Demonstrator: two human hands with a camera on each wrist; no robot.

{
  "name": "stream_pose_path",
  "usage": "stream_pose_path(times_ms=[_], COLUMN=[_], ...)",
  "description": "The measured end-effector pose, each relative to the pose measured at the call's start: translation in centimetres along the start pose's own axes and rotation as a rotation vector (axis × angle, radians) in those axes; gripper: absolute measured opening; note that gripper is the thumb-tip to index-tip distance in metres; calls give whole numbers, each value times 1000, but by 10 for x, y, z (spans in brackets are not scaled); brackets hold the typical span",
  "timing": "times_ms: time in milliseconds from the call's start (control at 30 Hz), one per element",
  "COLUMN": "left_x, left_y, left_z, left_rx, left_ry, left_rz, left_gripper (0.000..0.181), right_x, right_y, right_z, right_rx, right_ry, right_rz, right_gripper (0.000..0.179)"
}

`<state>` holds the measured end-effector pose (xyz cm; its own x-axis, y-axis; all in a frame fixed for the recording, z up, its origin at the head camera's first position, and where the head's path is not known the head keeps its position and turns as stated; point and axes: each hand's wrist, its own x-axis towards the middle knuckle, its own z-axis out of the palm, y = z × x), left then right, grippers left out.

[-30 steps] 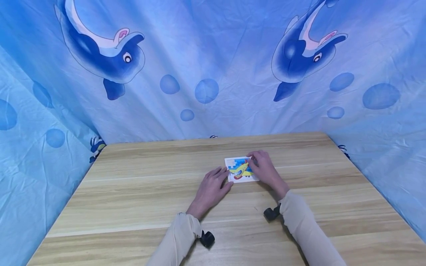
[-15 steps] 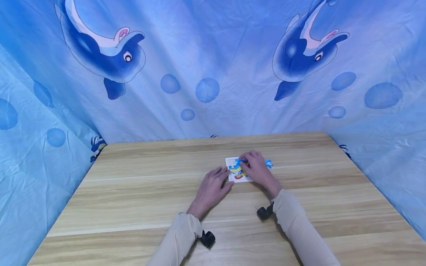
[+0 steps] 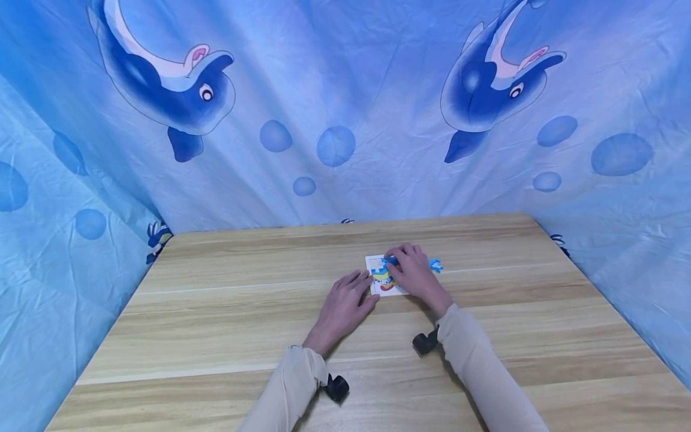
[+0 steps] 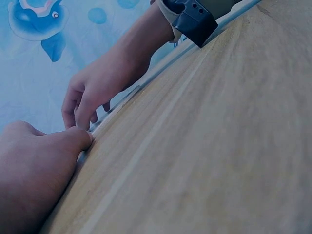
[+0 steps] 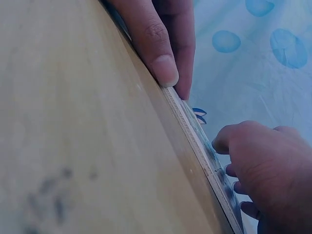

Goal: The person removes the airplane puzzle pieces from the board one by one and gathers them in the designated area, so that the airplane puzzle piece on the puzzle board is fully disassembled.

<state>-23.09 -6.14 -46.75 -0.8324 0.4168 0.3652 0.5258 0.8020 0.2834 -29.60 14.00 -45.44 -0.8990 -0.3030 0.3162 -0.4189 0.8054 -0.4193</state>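
A small jigsaw puzzle board (image 3: 390,293) with a white border and a yellow plane picture lies on the wooden table. My left hand (image 3: 345,303) holds its left side, with the thumb at the near corner and the fingers along the edge. Over the board's upper part, my right hand (image 3: 414,273) pinches a blue puzzle piece (image 3: 391,261) between thumb and fingers. Blue puzzle pieces (image 3: 436,266) show just right of that hand, partly covered by it. From the right wrist, the left thumb (image 5: 165,70) presses on the board's edge (image 5: 195,146).
The wooden table (image 3: 216,336) stretches around both arms. Behind it hangs a blue curtain (image 3: 378,90) printed with dolphins and bubbles. Black wrist cameras (image 3: 337,389) stick out from the beige sleeves (image 3: 294,384).
My right hand has moved left from the board's upper right corner across the picture, with a blue piece in its fingers. Blue pieces at the right have come into view. My left hand stays put.
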Motion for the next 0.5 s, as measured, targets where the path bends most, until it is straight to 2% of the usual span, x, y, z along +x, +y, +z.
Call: stream_pose_path(times_ms=[500], left_x=[0], left_y=[0], left_z=[1], left_rx=[-3], left_ry=[10], left_rz=[7], left_gripper=[50], right_x=[2], right_y=[-2], right_z=[1], right_rx=[-8], right_ry=[4], right_rz=[2], right_gripper=[21])
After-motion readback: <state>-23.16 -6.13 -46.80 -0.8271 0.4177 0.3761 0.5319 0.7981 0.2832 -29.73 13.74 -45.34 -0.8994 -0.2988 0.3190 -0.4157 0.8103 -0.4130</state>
